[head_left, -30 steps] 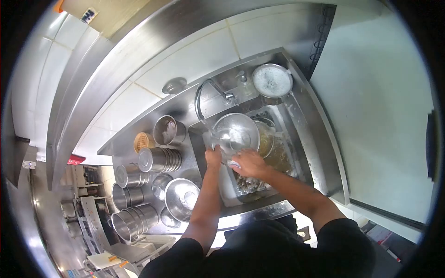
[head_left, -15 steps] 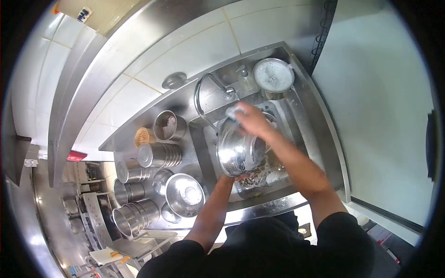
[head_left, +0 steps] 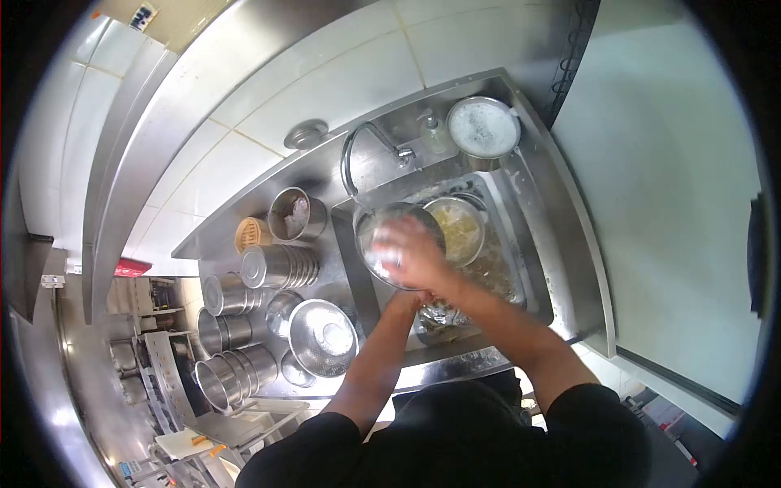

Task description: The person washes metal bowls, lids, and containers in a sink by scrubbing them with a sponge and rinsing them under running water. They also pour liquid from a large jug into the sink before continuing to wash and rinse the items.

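A round metal bowl is held tilted over the left part of the sink, beneath the curved faucet. My left hand grips its near edge, the fingers mostly hidden by the bowl and my other arm. Blurred by motion, my right hand is over the bowl's inside with something whitish at its fingers. To the right of the bowl, a round pot with yellowish liquid sits in the sink. More metalware and suds lie near the sink's front.
Left of the sink stand stacked metal pots, a perforated colander, a pot with something pinkish inside and a woven basket. At the back right are a foam-filled pot and a pump bottle.
The bowl has moved left and turned, its inside now facing up more. My right hand has dropped from its upper rim into it. The pot with yellowish liquid has come into view.
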Tool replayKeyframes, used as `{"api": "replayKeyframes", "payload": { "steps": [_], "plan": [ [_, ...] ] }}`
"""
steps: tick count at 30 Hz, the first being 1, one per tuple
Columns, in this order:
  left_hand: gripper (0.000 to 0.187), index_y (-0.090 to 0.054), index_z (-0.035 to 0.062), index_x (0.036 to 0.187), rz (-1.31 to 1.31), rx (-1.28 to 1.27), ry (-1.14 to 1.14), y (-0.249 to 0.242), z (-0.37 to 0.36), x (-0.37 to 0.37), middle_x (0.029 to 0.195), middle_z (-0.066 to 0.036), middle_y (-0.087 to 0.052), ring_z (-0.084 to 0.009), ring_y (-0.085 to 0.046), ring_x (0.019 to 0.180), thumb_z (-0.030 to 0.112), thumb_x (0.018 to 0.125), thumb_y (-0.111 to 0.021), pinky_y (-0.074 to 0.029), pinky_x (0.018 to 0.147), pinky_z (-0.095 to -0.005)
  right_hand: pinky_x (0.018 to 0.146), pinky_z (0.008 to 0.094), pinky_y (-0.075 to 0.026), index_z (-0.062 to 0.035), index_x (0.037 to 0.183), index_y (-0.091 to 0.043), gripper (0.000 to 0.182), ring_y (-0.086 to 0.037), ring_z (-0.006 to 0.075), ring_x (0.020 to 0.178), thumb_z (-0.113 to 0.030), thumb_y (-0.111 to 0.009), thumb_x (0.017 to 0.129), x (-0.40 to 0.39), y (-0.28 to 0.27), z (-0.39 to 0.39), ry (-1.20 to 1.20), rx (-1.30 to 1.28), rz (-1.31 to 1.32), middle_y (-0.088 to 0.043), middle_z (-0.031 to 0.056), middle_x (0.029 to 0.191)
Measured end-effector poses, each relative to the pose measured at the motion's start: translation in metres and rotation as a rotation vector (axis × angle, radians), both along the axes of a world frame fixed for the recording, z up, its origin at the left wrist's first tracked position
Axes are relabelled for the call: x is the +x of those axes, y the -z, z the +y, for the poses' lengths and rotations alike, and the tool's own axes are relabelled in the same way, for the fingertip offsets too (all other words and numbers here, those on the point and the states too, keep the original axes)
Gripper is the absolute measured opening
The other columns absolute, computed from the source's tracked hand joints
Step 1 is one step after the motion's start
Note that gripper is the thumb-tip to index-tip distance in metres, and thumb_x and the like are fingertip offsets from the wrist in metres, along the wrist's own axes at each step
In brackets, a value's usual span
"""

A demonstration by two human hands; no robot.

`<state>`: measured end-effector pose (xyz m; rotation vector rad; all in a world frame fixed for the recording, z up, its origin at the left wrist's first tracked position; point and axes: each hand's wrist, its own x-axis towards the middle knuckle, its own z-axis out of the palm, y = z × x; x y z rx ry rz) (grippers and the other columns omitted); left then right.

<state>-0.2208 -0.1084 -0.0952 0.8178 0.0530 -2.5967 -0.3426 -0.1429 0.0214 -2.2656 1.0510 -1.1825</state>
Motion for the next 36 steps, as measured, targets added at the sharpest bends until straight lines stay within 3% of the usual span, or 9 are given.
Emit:
{"api": "replayKeyframes", "payload": {
  "steps": [2,5,9,14,20,28,31,33,36],
  "plan": [
    [0.044,-0.061,0.0119,0.090,-0.061,-0.002,0.033,0.008,0.002,-0.004,0.063,0.003,-0.051,-0.0099,-0.042,0.046,0.055,0.092,-0.056,-0.031,0.041,-0.0289,0.102,0.0475,-0.047,-0.0059,0.115,-0.068,0.033,-0.062,0.0389,0.118,-0.030,-0.068,0.093,-0.011,-0.011,-0.039,0.214,0.725,-0.317,-0.067,0.0197,0.120],
    [0.045,-0.060,0.0151,0.090,0.033,0.032,0.076,0.051,-0.021,0.019,0.067,0.000,-0.055,-0.0115,-0.046,0.049,0.060,0.093,-0.053,-0.033,0.045,-0.0276,0.097,0.0470,-0.050,-0.0020,0.121,-0.065,0.039,-0.064,0.0386,0.115,-0.031,-0.065,0.096,-0.020,0.048,-0.049,0.411,0.803,-0.327,-0.068,0.0232,0.117],
    [0.054,-0.066,0.0170,0.093,-0.231,0.044,-0.170,0.030,-0.060,0.022,0.065,-0.003,-0.055,-0.0135,-0.046,0.048,0.068,0.089,-0.051,-0.033,0.040,-0.0293,0.100,0.0457,-0.049,-0.0036,0.125,-0.065,0.035,-0.062,0.0391,0.117,-0.023,-0.064,0.095,-0.001,0.059,0.015,0.370,0.312,-0.354,-0.066,0.0219,0.123],
    [0.060,-0.057,0.0014,0.095,0.208,0.092,0.084,0.008,-0.105,0.026,0.070,-0.004,-0.051,-0.0128,-0.044,0.050,0.062,0.091,-0.052,-0.029,0.045,-0.0266,0.107,0.0486,-0.042,-0.0055,0.118,-0.067,0.033,-0.059,0.0383,0.119,-0.016,-0.068,0.087,-0.084,-0.002,-0.039,0.577,0.118,0.011,-0.060,0.0178,0.134],
    [0.090,-0.043,-0.0131,0.133,0.638,-0.206,0.092,-0.021,-0.098,0.019,0.085,-0.010,-0.052,-0.0153,-0.049,0.058,0.066,0.090,-0.051,-0.037,0.053,-0.0273,0.105,0.0497,-0.042,-0.0066,0.118,-0.067,0.035,-0.053,0.0427,0.121,-0.024,-0.069,0.087,-0.148,-0.044,-0.109,0.730,-0.261,0.360,-0.055,0.0175,0.138],
    [0.092,-0.031,-0.0121,0.148,0.673,-0.170,0.155,-0.026,-0.052,0.023,0.096,-0.015,-0.057,-0.0158,-0.052,0.064,0.060,0.094,-0.050,-0.041,0.055,-0.0270,0.091,0.0400,-0.049,-0.0032,0.118,-0.067,0.050,-0.060,0.0257,0.110,-0.049,-0.057,0.101,-0.030,0.058,-0.099,0.220,1.393,-0.891,-0.068,0.0117,0.118],
    [0.073,-0.044,-0.0003,0.146,-0.076,-0.249,-0.165,0.069,-0.044,0.069,0.119,-0.015,-0.065,-0.0217,-0.064,0.083,0.056,0.100,-0.043,-0.049,0.065,-0.0326,0.083,0.0382,-0.050,-0.0061,0.112,-0.069,0.041,-0.062,0.0235,0.098,-0.044,-0.060,0.101,-0.035,0.065,-0.097,0.293,1.325,-1.027,-0.069,0.0068,0.108],
    [0.073,-0.043,0.0100,0.151,-0.391,-0.141,-0.353,0.099,-0.049,0.094,0.142,-0.012,-0.056,-0.0326,-0.056,0.124,0.062,0.099,-0.045,-0.049,0.095,-0.0560,0.077,0.0384,-0.049,-0.0067,0.106,-0.068,0.037,-0.062,0.0211,0.089,-0.042,-0.061,0.101,-0.045,0.067,-0.096,0.306,1.203,-0.943,-0.067,0.0022,0.098],
    [0.070,-0.049,0.0094,0.145,-0.443,-0.027,-0.383,-0.031,-0.061,0.086,0.134,-0.013,-0.061,-0.0333,-0.060,0.120,0.059,0.096,-0.054,-0.052,0.096,-0.0560,0.068,0.0410,-0.048,-0.0059,0.097,-0.064,0.032,-0.063,0.0250,0.074,-0.037,-0.059,0.103,-0.034,0.052,-0.079,0.328,0.878,-0.640,-0.067,0.0059,0.082]
  ]
}}
